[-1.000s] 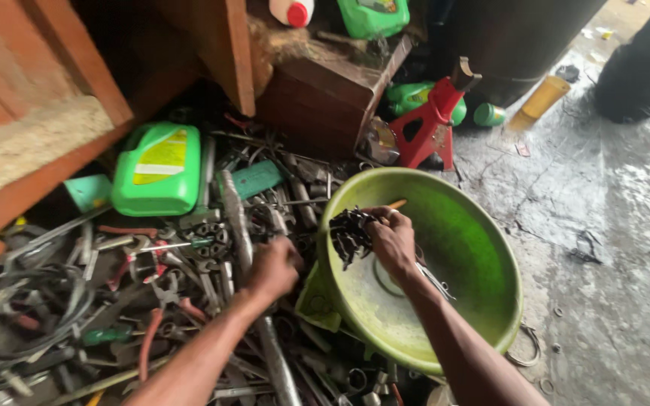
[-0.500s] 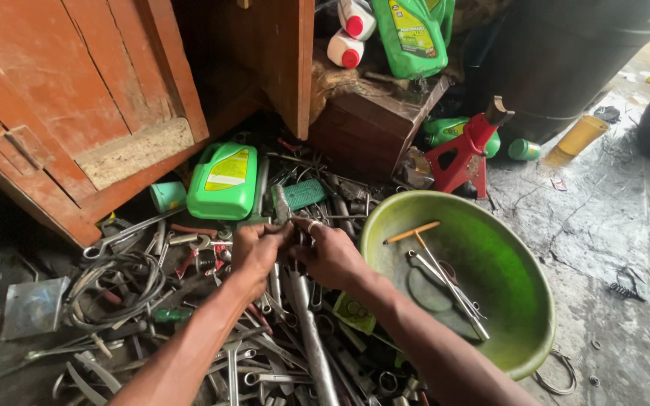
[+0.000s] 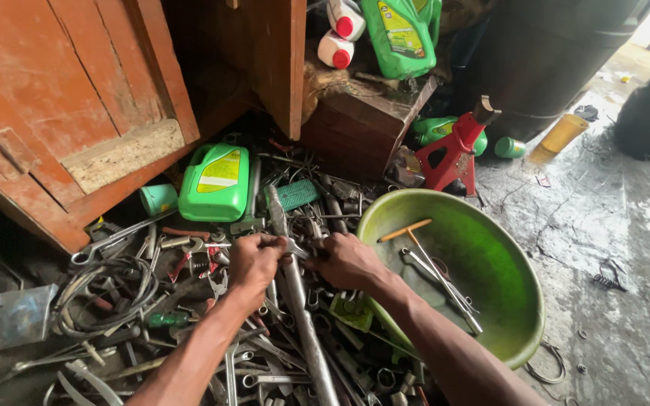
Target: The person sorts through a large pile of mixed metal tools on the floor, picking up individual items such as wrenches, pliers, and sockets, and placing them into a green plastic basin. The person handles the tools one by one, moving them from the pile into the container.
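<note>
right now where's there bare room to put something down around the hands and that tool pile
Free patches: the near-side floor of the green basin, below the few tools lying in it, and the grey concrete floor right of the basin, past the red jack stand. Crowded: the tool pile under the left hand and right hand, up to the green jug.

The grimy floor (image 3: 611,225) carries scattered wrenches (image 3: 265,361), a green basin (image 3: 520,301), a green jug (image 3: 216,184) and a red jack stand (image 3: 457,150).
</note>
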